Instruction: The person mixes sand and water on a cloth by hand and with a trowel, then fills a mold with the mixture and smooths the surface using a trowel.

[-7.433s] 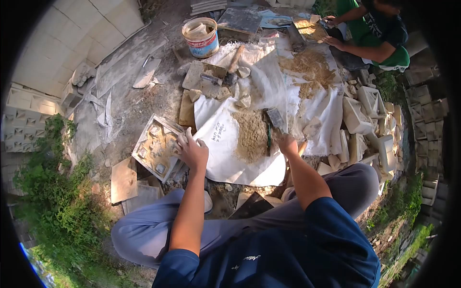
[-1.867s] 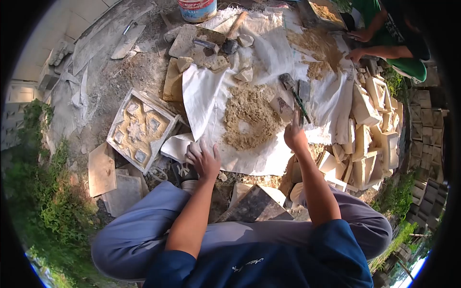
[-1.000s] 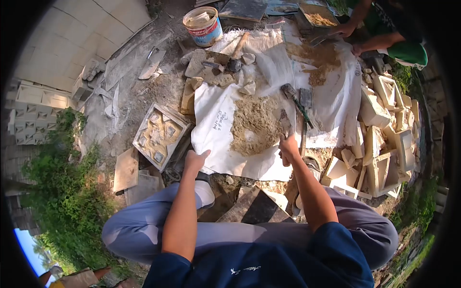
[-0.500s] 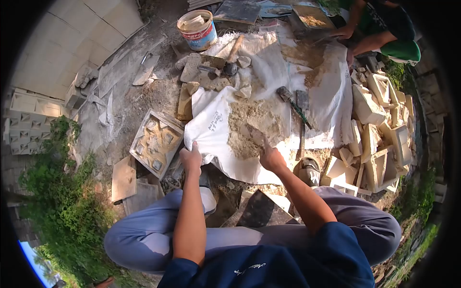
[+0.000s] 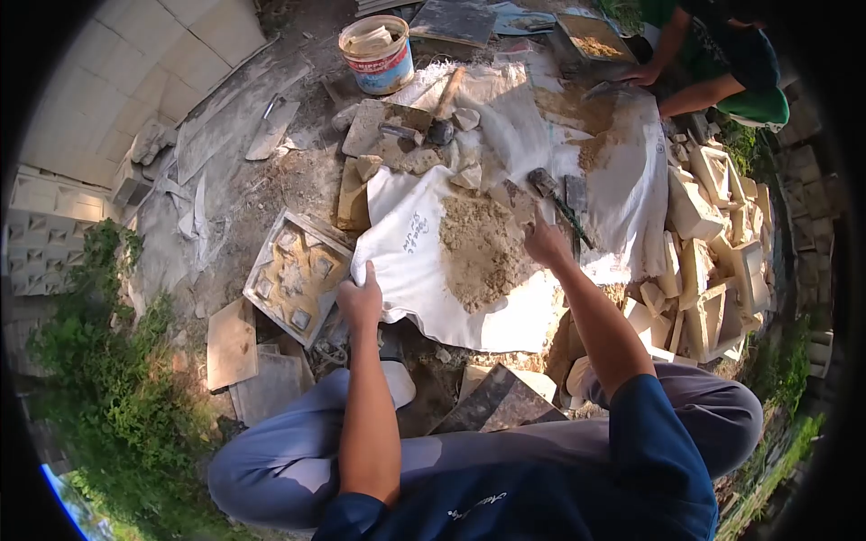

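Note:
My left hand (image 5: 362, 298) grips the left edge of a white sack sheet (image 5: 390, 251), which is lifted and creased there. In my right hand (image 5: 546, 240) is a trowel (image 5: 520, 204), its blade at the upper right of a mound of sandy mix (image 5: 480, 252) on the sheet. Just right of the trowel lie a green-handled tool (image 5: 570, 216) and a flat grey block (image 5: 575, 192). A square mould (image 5: 298, 278) with sandy mix and small square pieces inside sits left of my left hand.
A bucket (image 5: 377, 59) and a hammer (image 5: 449, 94) are beyond the sheet. Broken cast blocks (image 5: 713, 252) are piled at the right. Another person (image 5: 722, 63) works at the upper right beside a tray (image 5: 593, 41). Plants (image 5: 113, 361) grow at the left.
My right hand has moved the trowel from the mound's middle up and to the right. My left hand, off the sheet's middle earlier, now holds its left edge, which is raised.

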Demonstrator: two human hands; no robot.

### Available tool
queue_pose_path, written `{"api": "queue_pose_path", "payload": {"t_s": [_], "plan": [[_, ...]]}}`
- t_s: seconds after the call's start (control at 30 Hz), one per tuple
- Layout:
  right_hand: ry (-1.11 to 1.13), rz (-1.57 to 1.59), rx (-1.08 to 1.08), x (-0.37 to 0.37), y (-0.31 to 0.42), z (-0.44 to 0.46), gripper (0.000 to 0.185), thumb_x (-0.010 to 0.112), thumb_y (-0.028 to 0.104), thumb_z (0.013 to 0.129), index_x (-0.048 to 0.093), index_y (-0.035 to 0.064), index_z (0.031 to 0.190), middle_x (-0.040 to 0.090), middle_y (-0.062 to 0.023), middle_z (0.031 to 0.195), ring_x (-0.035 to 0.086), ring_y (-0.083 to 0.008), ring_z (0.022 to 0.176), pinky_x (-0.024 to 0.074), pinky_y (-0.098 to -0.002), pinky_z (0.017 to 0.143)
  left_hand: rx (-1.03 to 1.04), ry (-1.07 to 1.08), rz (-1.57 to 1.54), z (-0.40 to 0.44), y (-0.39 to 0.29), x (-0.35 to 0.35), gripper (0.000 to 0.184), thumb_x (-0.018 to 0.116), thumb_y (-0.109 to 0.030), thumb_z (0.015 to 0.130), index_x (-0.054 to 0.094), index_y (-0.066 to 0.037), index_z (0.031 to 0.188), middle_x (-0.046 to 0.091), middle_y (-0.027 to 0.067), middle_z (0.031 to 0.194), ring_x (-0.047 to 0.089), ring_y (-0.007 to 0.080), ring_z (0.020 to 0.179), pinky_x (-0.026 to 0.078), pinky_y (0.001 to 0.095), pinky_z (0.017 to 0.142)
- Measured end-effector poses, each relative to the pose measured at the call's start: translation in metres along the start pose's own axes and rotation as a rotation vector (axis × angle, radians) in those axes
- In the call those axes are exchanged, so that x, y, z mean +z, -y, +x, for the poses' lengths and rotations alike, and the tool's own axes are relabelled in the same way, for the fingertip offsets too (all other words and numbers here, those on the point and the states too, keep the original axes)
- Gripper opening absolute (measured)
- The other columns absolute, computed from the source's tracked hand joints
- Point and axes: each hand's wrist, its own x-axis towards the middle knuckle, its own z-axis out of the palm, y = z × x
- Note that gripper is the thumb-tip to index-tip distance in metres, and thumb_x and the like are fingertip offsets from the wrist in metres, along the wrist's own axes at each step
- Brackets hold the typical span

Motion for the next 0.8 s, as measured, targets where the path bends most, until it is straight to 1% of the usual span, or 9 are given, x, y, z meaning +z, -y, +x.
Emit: {"api": "queue_pose_path", "payload": {"t_s": [0.1, 0.13, 0.2, 0.27, 0.4, 0.53, 0.67, 0.73, 0.8], "plan": [[0.054, 0.103, -0.002, 0.043, 0.002, -0.003, 0.073, 0.044, 0.025, 0.101, 0.008, 0.0024, 0.161, 0.067, -0.0385, 0.095, 0.066, -0.0529, 0.092, 0.0497, -0.0560, 0.092, 0.038, 0.087, 0.163, 0.015, 0.001, -0.004, 0.065, 0.069, -0.046, 0.093, 0.064, 0.018, 0.103, 0.065, 0.0377, 0.108, 0.065, 0.0497, 0.104, 0.049, 0.0512, 0.091], [0.023, 0.082, -0.092, 0.054, 0.002, -0.014, 0.072, 0.048, 0.026, 0.102, 0.013, 0.0058, 0.161, 0.066, -0.0395, 0.094, 0.066, -0.0545, 0.087, 0.0496, -0.0586, 0.086, 0.098, 0.000, 0.116, 0.021, 0.006, 0.002, 0.060, 0.069, -0.043, 0.092, 0.066, 0.016, 0.099, 0.067, 0.0364, 0.102, 0.066, 0.0506, 0.100, 0.050, 0.0519, 0.088], [0.118, -0.017, -0.183, 0.055, -0.006, -0.034, 0.072, 0.049, 0.026, 0.101, 0.014, 0.0038, 0.160, 0.067, -0.0371, 0.094, 0.066, -0.0542, 0.087, 0.0493, -0.0585, 0.087, 0.156, -0.086, 0.065, 0.027, 0.011, 0.007, 0.055, 0.070, -0.041, 0.092, 0.068, 0.014, 0.095, 0.068, 0.0351, 0.096, 0.066, 0.0516, 0.096, 0.051, 0.0527, 0.085], [0.108, -0.029, -0.236, 0.047, -0.012, -0.028, 0.072, 0.049, 0.026, 0.101, 0.014, 0.0041, 0.160, 0.068, -0.0359, 0.095, 0.066, -0.0537, 0.087, 0.0496, -0.0579, 0.087, 0.251, -0.036, -0.144, 0.027, 0.009, 0.009, 0.050, 0.072, -0.036, 0.092, 0.067, 0.014, 0.094, 0.069, 0.0336, 0.095, 0.067, 0.0496, 0.096, 0.051, 0.0513, 0.084], [0.062, 0.010, -0.111, 0.026, 0.013, -0.009, 0.070, 0.048, 0.026, 0.102, 0.016, 0.0065, 0.161, 0.068, -0.0344, 0.102, 0.066, -0.0514, 0.095, 0.0512, -0.0550, 0.088, 0.162, 0.065, -0.100, 0.023, -0.004, 0.002, 0.046, 0.072, -0.033, 0.093, 0.068, 0.013, 0.097, 0.070, 0.0321, 0.094, 0.068, 0.0475, 0.096, 0.051, 0.0498, 0.082], [0.265, -0.139, -0.215, 0.028, 0.029, -0.042, 0.068, 0.042, 0.027, 0.104, 0.012, 0.0072, 0.162, 0.069, -0.0340, 0.097, 0.067, -0.0519, 0.093, 0.0488, -0.0568, 0.096, 0.191, -0.004, -0.176, 0.025, 0.002, 0.004, 0.054, 0.069, -0.040, 0.095, 0.068, 0.015, 0.099, 0.071, 0.0322, 0.093, 0.069, 0.0473, 0.092, 0.052, 0.0500, 0.080], [0.329, 0.075, -0.237, 0.032, 0.012, -0.071, 0.071, 0.043, 0.031, 0.104, 0.008, 0.0168, 0.163, 0.066, -0.0364, 0.111, 0.065, -0.0510, 0.105, 0.0472, -0.0549, 0.102, 0.188, -0.034, -0.210, 0.033, 0.023, 0.020, 0.057, 0.067, -0.042, 0.096, 0.067, 0.015, 0.097, 0.070, 0.0321, 0.096, 0.068, 0.0465, 0.094, 0.051, 0.0491, 0.083], [0.419, -0.173, -0.188, 0.034, 0.002, -0.073, 0.071, 0.044, 0.029, 0.102, 0.012, 0.0162, 0.163, 0.067, -0.0316, 0.117, 0.064, -0.0482, 0.111, 0.0474, -0.0522, 0.103, 0.236, -0.054, -0.212, 0.026, 0.012, 0.012, 0.057, 0.068, -0.042, 0.097, 0.066, 0.015, 0.101, 0.069, 0.0312, 0.100, 0.068, 0.0447, 0.095, 0.050, 0.0475, 0.085], [0.350, -0.151, -0.234, 0.032, 0.002, -0.054, 0.069, 0.045, 0.028, 0.102, 0.014, 0.0150, 0.163, 0.066, -0.0342, 0.117, 0.063, -0.0457, 0.114, 0.0468, -0.0520, 0.104, 0.149, -0.027, -0.014, 0.014, 0.005, 0.004, 0.059, 0.067, -0.042, 0.097, 0.066, 0.016, 0.100, 0.068, 0.0361, 0.099, 0.067, 0.0466, 0.095, 0.050, 0.0505, 0.084]]}}
